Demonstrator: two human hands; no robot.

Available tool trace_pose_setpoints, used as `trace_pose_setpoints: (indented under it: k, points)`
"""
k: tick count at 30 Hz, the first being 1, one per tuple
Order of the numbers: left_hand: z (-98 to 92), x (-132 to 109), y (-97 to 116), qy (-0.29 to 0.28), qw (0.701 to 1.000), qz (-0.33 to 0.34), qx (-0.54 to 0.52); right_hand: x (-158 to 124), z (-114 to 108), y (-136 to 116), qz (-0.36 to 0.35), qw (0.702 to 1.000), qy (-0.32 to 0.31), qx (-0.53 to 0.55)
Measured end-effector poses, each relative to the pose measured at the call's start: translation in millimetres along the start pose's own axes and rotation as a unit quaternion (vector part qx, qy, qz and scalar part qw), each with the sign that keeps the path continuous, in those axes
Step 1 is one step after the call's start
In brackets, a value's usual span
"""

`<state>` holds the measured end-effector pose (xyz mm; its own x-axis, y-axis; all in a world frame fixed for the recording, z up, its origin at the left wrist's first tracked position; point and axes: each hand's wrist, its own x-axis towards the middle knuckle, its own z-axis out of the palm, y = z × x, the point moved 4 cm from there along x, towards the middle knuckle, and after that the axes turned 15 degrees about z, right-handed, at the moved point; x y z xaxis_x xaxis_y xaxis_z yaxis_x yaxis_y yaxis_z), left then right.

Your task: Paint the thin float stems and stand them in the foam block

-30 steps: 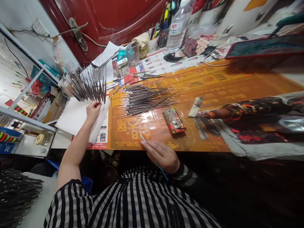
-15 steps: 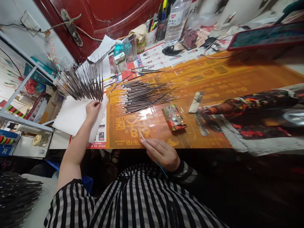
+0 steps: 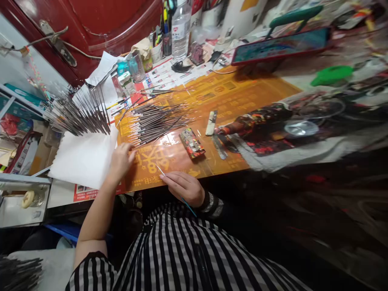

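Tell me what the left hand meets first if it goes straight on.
The left hand would likely reach the near ends of the loose pile of thin brushes first, though depth is unclear.

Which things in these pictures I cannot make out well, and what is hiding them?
Head view:
Thin blue brush: the right hand hides its middle.
Dark bundle of brushes: cut off by the bottom-left edge.
Plastic water bottle: top cut off by the top edge.
Patterned cloth: blurred.
Small patterned packet: print too small to read.
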<state>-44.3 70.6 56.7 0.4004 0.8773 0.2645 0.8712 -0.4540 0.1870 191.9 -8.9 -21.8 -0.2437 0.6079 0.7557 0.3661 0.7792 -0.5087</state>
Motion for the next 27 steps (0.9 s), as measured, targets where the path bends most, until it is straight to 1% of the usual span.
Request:
trace_pose_setpoints:
  k: [2, 3, 5, 6, 8, 10, 12, 14, 16, 18, 21, 23, 27]
  points:
    - [22.1, 7, 25, -0.034, 0.999, 0.01, -0.01, 2, -2, -1, 0.005, 1.0, 0.003, 0.012]
    - [31.5, 12, 34, -0.049, 0.999, 0.008, -0.006, 3, -3, -1, 0.007, 1.0, 0.005, 0.02]
    - [44.7, 26, 46, -0.075, 0.997, -0.002, 0.023, 4, -8, 0, 0.016, 0.999, 0.01, 0.037]
    - [47.8, 34, 49, -0.084, 0.995, -0.011, 0.046, 4, -11, 1, 0.022, 0.999, 0.01, 0.044]
    - [47.7, 49, 50, -0.102, 0.989, -0.033, 0.103, 5, -18, 3, 0.03, 0.998, 0.013, 0.047]
    - [42.5, 59, 45, -0.127, 0.978, -0.058, 0.155, 6, -26, 5, 0.032, 0.999, 0.021, 0.038]
    - [36.0, 62, 37, -0.155, 0.968, -0.074, 0.183, 7, -36, 8, 0.032, 0.999, 0.033, 0.028]
    - [30.8, 58, 28, -0.165, 0.964, -0.077, 0.192, 8, -45, 11, 0.036, 0.998, 0.043, 0.02]
    - [27.8, 50, 20, -0.149, 0.968, -0.067, 0.189, 8, -53, 16, 0.042, 0.997, 0.057, 0.009]
    - [27.8, 38, 15, -0.117, 0.977, -0.045, 0.172, 8, -60, 21, 0.051, 0.996, 0.073, -0.009]
    - [31.0, 22, 13, -0.062, 0.989, -0.005, 0.134, 9, -69, 29, 0.06, 0.993, 0.096, -0.035]
    - [33.7, 14, 15, -0.034, 0.992, 0.015, 0.124, 11, -74, 33, 0.056, 0.991, 0.107, -0.049]
    - [38.5, 7, 16, -0.016, 0.991, 0.019, 0.131, 12, -76, 37, 0.05, 0.991, 0.109, -0.061]
